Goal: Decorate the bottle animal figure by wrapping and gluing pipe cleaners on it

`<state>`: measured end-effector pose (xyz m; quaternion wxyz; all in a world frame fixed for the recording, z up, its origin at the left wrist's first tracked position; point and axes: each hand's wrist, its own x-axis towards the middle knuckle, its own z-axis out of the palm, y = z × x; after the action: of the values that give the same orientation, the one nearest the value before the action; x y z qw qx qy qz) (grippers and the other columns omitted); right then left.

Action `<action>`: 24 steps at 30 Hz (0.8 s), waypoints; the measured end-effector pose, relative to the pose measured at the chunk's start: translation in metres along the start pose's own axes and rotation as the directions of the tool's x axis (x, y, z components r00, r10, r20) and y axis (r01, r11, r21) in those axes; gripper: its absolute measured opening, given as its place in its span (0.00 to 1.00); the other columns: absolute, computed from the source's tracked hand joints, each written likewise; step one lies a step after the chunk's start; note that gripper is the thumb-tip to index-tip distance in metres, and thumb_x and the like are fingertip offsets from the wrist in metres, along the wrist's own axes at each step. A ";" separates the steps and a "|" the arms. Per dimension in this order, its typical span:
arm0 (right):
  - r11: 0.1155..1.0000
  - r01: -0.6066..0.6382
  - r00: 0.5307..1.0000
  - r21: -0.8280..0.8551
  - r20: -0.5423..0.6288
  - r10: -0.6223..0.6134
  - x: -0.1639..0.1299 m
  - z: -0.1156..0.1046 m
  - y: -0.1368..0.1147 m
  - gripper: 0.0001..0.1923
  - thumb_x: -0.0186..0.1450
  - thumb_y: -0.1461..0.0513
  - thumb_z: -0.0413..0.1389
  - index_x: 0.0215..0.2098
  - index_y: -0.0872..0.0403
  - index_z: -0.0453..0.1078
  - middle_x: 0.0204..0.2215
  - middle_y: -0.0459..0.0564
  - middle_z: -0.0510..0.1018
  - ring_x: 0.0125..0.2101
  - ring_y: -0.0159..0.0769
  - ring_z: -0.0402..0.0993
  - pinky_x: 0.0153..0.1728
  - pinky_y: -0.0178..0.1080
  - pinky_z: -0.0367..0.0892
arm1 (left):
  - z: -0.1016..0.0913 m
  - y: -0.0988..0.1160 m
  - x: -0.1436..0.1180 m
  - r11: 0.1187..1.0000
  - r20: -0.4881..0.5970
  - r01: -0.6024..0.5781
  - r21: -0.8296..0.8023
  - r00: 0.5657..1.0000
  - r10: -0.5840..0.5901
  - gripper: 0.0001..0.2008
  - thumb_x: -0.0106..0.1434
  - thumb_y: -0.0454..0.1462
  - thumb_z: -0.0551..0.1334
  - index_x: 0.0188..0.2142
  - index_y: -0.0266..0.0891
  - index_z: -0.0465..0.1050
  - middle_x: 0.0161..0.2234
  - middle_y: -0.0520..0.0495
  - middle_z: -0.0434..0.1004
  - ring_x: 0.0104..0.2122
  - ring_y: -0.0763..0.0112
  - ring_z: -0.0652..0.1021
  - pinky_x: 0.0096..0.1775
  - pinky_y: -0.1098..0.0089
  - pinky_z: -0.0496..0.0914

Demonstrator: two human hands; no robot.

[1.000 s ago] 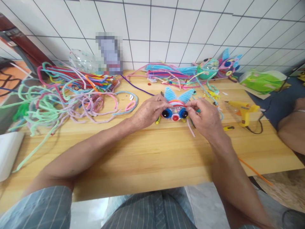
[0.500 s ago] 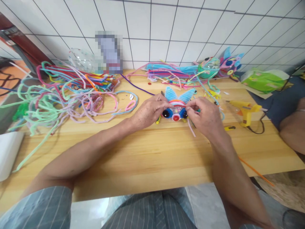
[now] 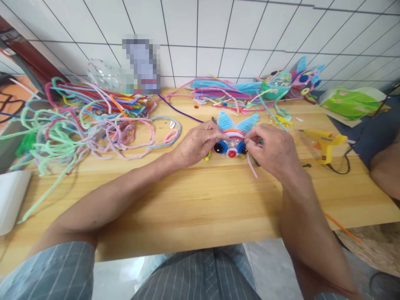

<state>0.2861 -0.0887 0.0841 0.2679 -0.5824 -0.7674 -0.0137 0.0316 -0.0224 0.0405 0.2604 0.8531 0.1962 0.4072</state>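
A craft animal [image 3: 231, 143] with a clear plastic body sits on the table between my hands. It has two blue pipe-cleaner ears [image 3: 246, 122], blue and black eyes, a red nose button [image 3: 231, 153] and bands of coloured pipe cleaner across its brow. My left hand [image 3: 200, 141] is closed at its left side, thumb and fingertips on the end of the brow bands. On the other side, my right hand [image 3: 271, 146] pinches the right end of these bands. Below the right fingers a pale pink pipe cleaner [image 3: 252, 166] hangs down. The fingertips partly cover the bands' ends.
Loose pipe cleaners [image 3: 103, 133] lie tangled on the left, with bundles [image 3: 225, 89] along the wall. A yellow glue gun [image 3: 326, 143] with a cord rests at right. Behind it are a green package [image 3: 350, 102] and another craft animal [image 3: 304, 81]. Another person's limb [image 3: 387, 168] shows at the right edge.
My right hand has shifted slightly to the right at the bands' end. My left hand stays at the left side. The whole view has moved a little.
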 end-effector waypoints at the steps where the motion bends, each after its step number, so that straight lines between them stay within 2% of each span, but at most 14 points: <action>1: 1.000 -0.001 1.000 0.000 0.001 0.001 0.000 0.000 0.000 0.05 0.63 0.65 0.59 0.32 0.47 0.72 0.30 0.49 0.82 0.32 0.43 0.77 0.35 0.45 0.65 | -0.001 0.000 0.001 1.000 0.004 0.007 0.005 1.000 -0.007 0.16 0.80 0.38 0.56 0.49 0.42 0.85 0.43 0.43 0.82 0.43 0.70 0.82 0.47 0.70 0.77; 8: 1.000 -0.018 1.000 0.023 0.007 0.018 0.001 -0.001 -0.001 0.05 0.64 0.64 0.58 0.31 0.46 0.72 0.30 0.50 0.82 0.32 0.45 0.78 0.37 0.47 0.68 | -0.005 -0.003 0.002 0.999 0.035 -0.026 -0.020 0.999 0.027 0.17 0.78 0.31 0.55 0.51 0.42 0.85 0.44 0.44 0.82 0.45 0.69 0.81 0.49 0.68 0.76; 11: 0.999 -0.035 0.999 0.033 0.008 0.035 0.001 -0.001 -0.002 0.04 0.64 0.61 0.58 0.31 0.47 0.74 0.30 0.51 0.83 0.32 0.46 0.79 0.37 0.48 0.69 | -0.002 -0.006 0.002 0.998 0.006 -0.053 -0.037 0.999 0.053 0.17 0.77 0.29 0.56 0.50 0.42 0.85 0.44 0.44 0.82 0.45 0.68 0.81 0.50 0.67 0.76; 17: 0.998 -0.055 0.998 0.029 0.016 0.055 0.001 -0.002 -0.002 0.07 0.65 0.61 0.57 0.34 0.45 0.79 0.31 0.51 0.84 0.35 0.52 0.81 0.40 0.52 0.71 | 0.001 -0.009 0.002 0.999 -0.007 -0.042 -0.026 0.999 0.042 0.18 0.78 0.30 0.56 0.50 0.42 0.85 0.45 0.43 0.81 0.45 0.69 0.81 0.49 0.67 0.77; 24: 0.995 -0.070 0.998 0.067 0.004 0.070 0.000 -0.001 -0.004 0.07 0.67 0.60 0.58 0.34 0.43 0.79 0.30 0.49 0.83 0.34 0.52 0.81 0.38 0.53 0.73 | 0.001 -0.010 0.002 0.997 -0.020 -0.071 -0.018 0.997 0.070 0.17 0.77 0.29 0.57 0.51 0.42 0.85 0.44 0.44 0.81 0.45 0.69 0.80 0.49 0.67 0.76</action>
<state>0.2835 -0.0905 0.0862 0.2869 -0.5997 -0.7467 0.0218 0.0319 -0.0136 0.0347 0.2518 0.8530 0.1648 0.4263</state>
